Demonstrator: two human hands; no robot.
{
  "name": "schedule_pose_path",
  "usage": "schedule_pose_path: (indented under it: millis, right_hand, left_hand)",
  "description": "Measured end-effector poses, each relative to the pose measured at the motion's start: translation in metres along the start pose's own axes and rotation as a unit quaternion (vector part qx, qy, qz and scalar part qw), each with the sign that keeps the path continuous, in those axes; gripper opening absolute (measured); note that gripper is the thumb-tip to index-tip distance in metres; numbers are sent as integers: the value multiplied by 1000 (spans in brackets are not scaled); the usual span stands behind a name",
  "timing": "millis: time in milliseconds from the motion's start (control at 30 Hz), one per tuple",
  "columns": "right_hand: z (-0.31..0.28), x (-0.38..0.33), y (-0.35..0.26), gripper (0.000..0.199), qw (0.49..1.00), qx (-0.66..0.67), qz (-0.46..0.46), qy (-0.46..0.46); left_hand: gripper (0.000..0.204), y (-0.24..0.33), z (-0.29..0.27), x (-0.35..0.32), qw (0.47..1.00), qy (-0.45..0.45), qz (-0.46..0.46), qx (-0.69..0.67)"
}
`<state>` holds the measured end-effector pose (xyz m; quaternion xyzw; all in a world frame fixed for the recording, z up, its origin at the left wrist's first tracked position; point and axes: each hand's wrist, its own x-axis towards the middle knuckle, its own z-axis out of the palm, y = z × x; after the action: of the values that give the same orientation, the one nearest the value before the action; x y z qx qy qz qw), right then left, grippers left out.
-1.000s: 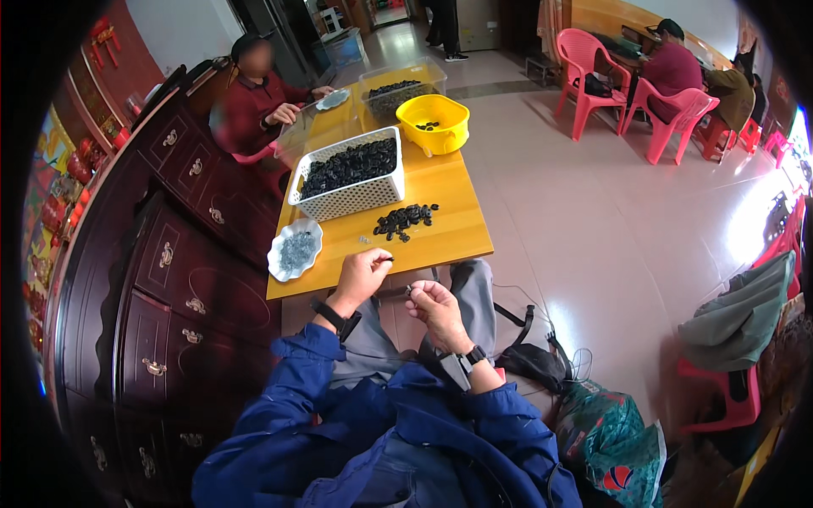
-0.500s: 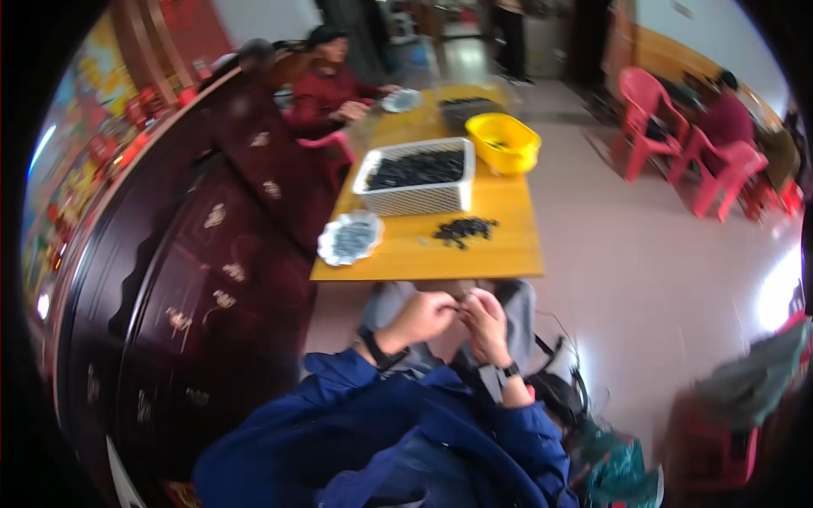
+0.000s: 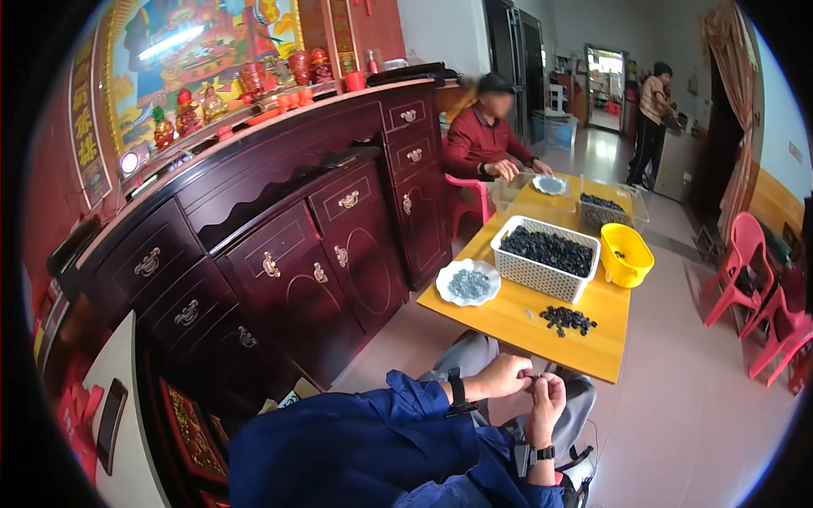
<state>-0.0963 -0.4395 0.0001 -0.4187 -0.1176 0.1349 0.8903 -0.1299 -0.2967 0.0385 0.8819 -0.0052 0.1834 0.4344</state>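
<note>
My left hand [image 3: 506, 376] and my right hand [image 3: 547, 406] meet over my lap, just off the near edge of the yellow table [image 3: 500, 326]. Both are closed, fingertips pinched together around a small dark piece [image 3: 533, 378] that is mostly hidden by the fingers. A loose pile of small black parts [image 3: 567, 320] lies on the table in front of them. To its left is a white scalloped plate [image 3: 446, 290] with small clear-grey pieces. Behind stands a white perforated basket [image 3: 542, 284] filled with black parts.
A yellow tub [image 3: 631, 271] and a clear bin of black parts [image 3: 603, 207] stand farther along the table. A person in dark red [image 3: 474, 140] sits at its far left side. Dark wooden cabinets [image 3: 288, 279] line the left; pink chairs [image 3: 745, 279] stand at right.
The view has swung left, so the table and hands appear farther right and more of the cabinet shows. My hands remain pinched together over my lap.
</note>
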Motion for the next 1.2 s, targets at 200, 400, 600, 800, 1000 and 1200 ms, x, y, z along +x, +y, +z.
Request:
schedule_pose_path:
  millis: [200, 400, 600, 800, 1000, 1200]
  right_hand:
    - [3, -8, 4, 3, 999, -33, -5, -1]
    - [8, -11, 10, 3, 998, 40, 29, -31]
    - [22, -23, 10, 4, 993, 81, 53, -61]
    - [-15, -19, 35, 29, 995, 10, 46, -89]
    - [7, -32, 18, 11, 996, 10, 53, -74]
    - [45, -46, -1, 6, 988, -100, 43, -112]
  left_hand:
    - [15, 2, -8, -6, 999, 4, 37, 7]
    - [17, 1, -26, -18, 997, 9, 73, 16]
    - [17, 3, -42, -34, 998, 1, 42, -45]
    - [18, 5, -66, -53, 996, 31, 59, -54]
    - [21, 9, -96, -72, 974, 62, -64, -207]
    - [25, 10, -116, -76, 985, 83, -54, -145]
